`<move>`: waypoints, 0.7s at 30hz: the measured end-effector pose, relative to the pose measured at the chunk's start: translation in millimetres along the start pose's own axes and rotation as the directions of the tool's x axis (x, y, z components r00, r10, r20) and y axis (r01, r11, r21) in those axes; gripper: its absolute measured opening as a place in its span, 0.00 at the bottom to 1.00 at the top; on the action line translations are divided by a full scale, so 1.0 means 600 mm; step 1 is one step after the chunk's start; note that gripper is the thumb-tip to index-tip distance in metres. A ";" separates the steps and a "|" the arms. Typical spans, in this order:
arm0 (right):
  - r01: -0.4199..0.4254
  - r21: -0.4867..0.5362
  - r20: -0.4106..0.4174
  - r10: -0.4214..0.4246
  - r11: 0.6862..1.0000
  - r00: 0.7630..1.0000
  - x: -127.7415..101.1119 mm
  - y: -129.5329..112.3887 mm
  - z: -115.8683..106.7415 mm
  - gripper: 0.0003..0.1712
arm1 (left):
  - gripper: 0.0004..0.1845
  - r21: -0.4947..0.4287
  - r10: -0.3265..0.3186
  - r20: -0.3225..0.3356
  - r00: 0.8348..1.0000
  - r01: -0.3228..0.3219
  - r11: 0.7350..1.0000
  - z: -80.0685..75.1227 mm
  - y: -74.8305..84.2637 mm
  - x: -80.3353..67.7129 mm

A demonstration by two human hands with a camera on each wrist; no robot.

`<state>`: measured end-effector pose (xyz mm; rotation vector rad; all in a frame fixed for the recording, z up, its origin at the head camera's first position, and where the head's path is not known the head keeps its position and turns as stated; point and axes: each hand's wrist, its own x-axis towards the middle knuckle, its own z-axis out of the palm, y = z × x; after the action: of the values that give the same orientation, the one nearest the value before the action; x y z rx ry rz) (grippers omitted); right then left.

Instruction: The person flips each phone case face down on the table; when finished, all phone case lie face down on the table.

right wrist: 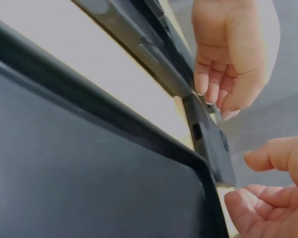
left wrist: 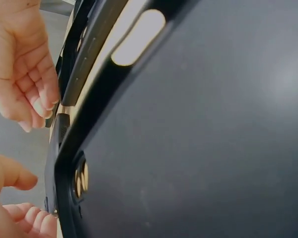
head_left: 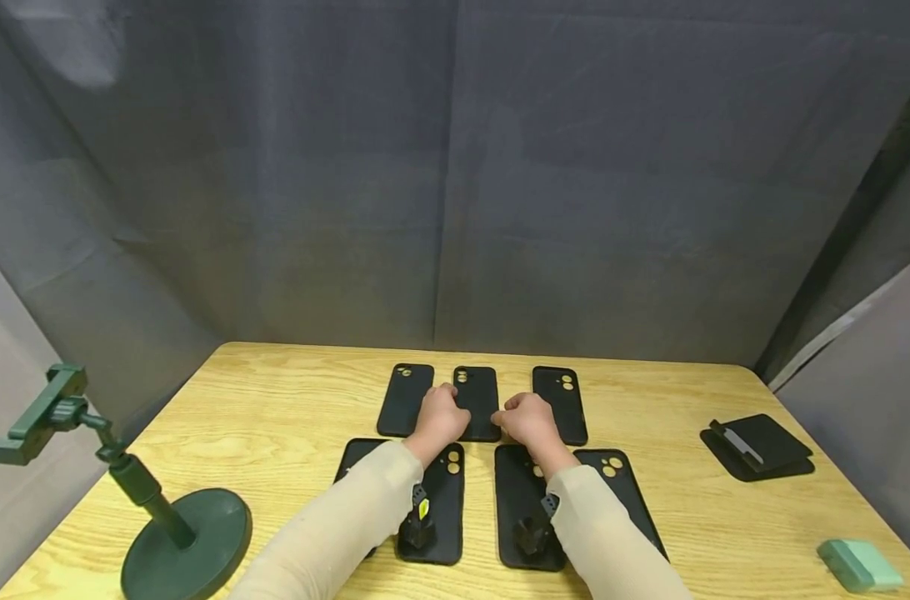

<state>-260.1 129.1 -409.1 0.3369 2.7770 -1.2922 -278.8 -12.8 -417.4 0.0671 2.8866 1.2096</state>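
Note:
A black phone case (head_left: 479,398) lies in the middle of the back row on the wooden table. My left hand (head_left: 438,418) is at its left edge, with the thumb apart from the loosely bent fingers (left wrist: 39,218). At the right edge, near the front corner, is my right hand (head_left: 532,423); its thumb and fingers (right wrist: 263,196) are also spread apart. Whether the fingertips touch the case cannot be told. Another black case (head_left: 406,400) lies just left of the left hand, and a third (head_left: 562,408) lies right of the right hand.
Several black cases form a front row under my forearms, including one (head_left: 446,508) and another (head_left: 511,508). A dark green phone stand (head_left: 185,542) stands at left. On the right are a dark flat pad with a pen-like item (head_left: 758,450) and a green block (head_left: 860,565).

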 end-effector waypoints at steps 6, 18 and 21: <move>0.019 -0.014 -0.018 -0.019 1.000 1.000 -0.003 -0.002 -0.023 0.20 | 0.19 -0.074 0.062 -0.044 0.997 -0.065 0.995 0.004 0.006 0.005; 0.042 0.026 -0.043 -0.041 0.999 0.998 -0.005 0.013 -0.063 0.22 | 0.18 -0.292 0.132 0.048 0.990 -0.112 0.950 0.023 0.027 0.011; 0.041 0.046 -0.041 -0.039 0.998 0.998 -0.004 0.020 -0.074 0.22 | 0.19 -0.285 0.153 0.068 0.986 -0.128 0.950 0.028 0.039 0.010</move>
<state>-253.3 170.1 -389.1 0.3150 2.8035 -1.3769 -283.5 15.5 -412.6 0.3191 2.6433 1.5828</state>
